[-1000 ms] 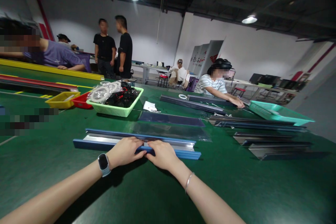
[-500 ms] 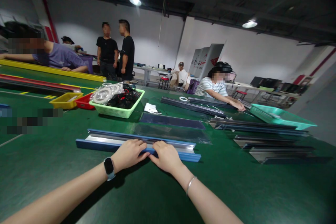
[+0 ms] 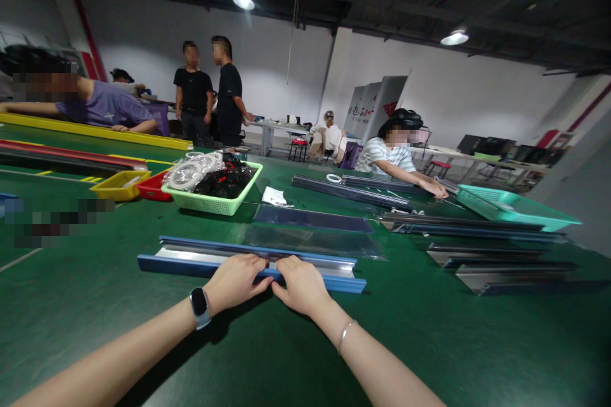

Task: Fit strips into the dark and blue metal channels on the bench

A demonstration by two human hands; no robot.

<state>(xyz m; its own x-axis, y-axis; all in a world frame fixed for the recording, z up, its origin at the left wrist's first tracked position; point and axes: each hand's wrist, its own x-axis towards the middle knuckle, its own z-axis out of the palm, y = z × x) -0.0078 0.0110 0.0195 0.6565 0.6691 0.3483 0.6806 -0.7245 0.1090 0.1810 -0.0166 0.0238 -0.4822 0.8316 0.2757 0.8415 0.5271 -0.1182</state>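
Note:
A blue metal channel profile (image 3: 186, 266) with a silvery inside lies lengthwise on the green table (image 3: 305, 356). My left hand (image 3: 235, 281) grips its near wall around the middle, fingers curled over the edge into the channel and thumb on the outer side. Beside it, my right hand (image 3: 301, 281) holds the same wall in a like way, the two thumbs almost meeting. The fingertips are partly hidden inside the channel. Just behind the profile lies a clear plastic sheet (image 3: 315, 243), with a dark bluish panel (image 3: 312, 219) beyond it.
A light green basket (image 3: 210, 203) holds bagged white rings and black parts. Yellow (image 3: 119, 187) and red (image 3: 155, 186) trays stand left of it. Several dark profiles (image 3: 520, 276) lie at right, near a turquoise basket (image 3: 520, 206). A co-worker (image 3: 389, 156) works across the table.
Both my hands keep their hold on the blue profile, which stays in place. In the background, a standing person's forearm has swung out to the right.

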